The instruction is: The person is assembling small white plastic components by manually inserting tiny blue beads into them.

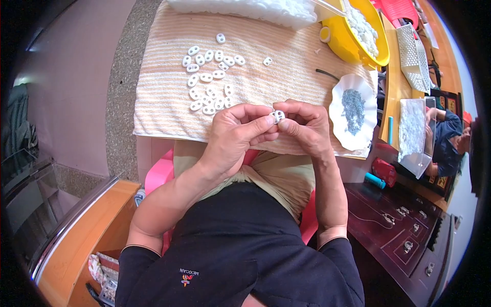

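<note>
A small white plastic piece with two holes [279,116] is pinched between the fingertips of my two hands, just above the near part of a striped towel [286,77]. My left hand [235,128] closes on its left side with thumb and fingers. From the other side, my right hand [308,125] grips it between thumb and index finger. Fingertips cover part of the piece. Several similar white two-hole pieces [206,77] lie loose on the towel to the left. One lone piece [267,61] rests farther out.
To the right stands a white scalloped dish [336,110] with small dark metal bits. Behind it are a yellow basin [379,59] of white pieces and a thin black strip [327,74]. A clear container [327,7] edges the far side. Another person [450,138] sits at far right.
</note>
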Demonstrator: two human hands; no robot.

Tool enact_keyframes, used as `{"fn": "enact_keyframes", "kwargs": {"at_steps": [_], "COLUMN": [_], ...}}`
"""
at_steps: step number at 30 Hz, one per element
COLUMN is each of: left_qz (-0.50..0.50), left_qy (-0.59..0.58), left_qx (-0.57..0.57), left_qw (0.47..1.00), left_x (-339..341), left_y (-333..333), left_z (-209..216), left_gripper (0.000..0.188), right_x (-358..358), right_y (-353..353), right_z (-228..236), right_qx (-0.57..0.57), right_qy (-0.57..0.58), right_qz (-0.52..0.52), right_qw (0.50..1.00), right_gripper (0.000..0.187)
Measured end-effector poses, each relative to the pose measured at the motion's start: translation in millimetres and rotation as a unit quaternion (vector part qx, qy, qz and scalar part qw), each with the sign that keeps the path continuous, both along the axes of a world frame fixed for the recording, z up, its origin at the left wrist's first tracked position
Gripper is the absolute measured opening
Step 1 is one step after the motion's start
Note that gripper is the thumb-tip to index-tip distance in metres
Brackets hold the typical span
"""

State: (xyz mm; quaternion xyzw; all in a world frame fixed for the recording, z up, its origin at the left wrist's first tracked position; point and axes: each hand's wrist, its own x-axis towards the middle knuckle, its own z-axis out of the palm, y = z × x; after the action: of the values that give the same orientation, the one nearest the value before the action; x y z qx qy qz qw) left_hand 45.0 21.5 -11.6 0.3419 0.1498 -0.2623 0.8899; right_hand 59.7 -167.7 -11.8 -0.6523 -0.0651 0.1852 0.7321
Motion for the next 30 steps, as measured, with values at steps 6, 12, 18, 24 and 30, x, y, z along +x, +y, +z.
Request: {"fn": "enact_keyframes", "kwargs": {"at_steps": [6,12,18,24,30], "left_qz": [-0.011,-0.034,-0.052,-0.067,-0.056], "left_qy": [0.007,0.011,-0.011,-0.037,-0.042], "left_qx": [-0.053,-0.121,-0.144,-0.164,-0.162], "left_qw": [0.998,0.992,0.988,0.984,0.984], "left_x": [1,4,5,4,-1], "left_y": [1,3,5,4,1], "left_z": [-2,-4,-1,-1,-2], "left_gripper": [0.013,0.013,0.007,0.005,0.006], "right_x": [-2,-2,-1,-4,-6], "right_y": [1,3,7,7,9], "right_z": [2,1,-1,4,9], "right_qx": [0.032,0.069,0.115,0.094,0.062], "right_qy": [0.015,-0.013,-0.078,-0.084,-0.112], "right_qz": [-0.012,-0.012,0.001,-0.002,-0.006], "right_qw": [0.999,0.997,0.990,0.992,0.992], "right_gripper": [0.028,0.028,0.026,0.026,0.025]}}
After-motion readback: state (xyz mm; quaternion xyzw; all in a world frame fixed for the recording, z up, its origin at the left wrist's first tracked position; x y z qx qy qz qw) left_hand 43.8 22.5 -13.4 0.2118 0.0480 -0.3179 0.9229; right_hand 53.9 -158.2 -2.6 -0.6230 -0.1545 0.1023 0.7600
